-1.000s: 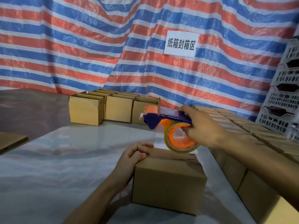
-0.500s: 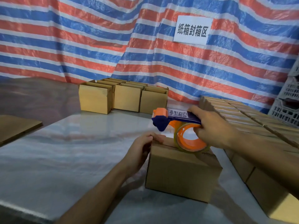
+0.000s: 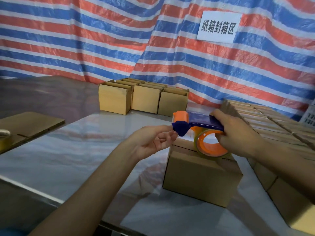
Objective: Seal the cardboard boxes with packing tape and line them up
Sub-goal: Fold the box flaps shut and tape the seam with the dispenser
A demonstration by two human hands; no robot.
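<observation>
A closed cardboard box (image 3: 201, 176) stands on the white table (image 3: 68, 154) in front of me. My right hand (image 3: 238, 133) grips the handle of an orange and blue tape dispenser (image 3: 201, 121), whose clear tape roll (image 3: 211, 150) hangs just over the box's top. My left hand (image 3: 153, 142) is raised off the box, palm turned up, with thumb and fingertips at the dispenser's blue head. No clear tape is visible between those fingers.
Three rows of open-topped boxes (image 3: 144, 101) stand at the table's far edge. Many closed boxes (image 3: 276, 133) fill the right side. Flat cardboard (image 3: 30, 125) and a tape roll (image 3: 4, 138) lie at left. A striped tarp hangs behind.
My left hand has lifted off the box's top corner and gone up to the dispenser's blue head. The dispenser has stayed over the box.
</observation>
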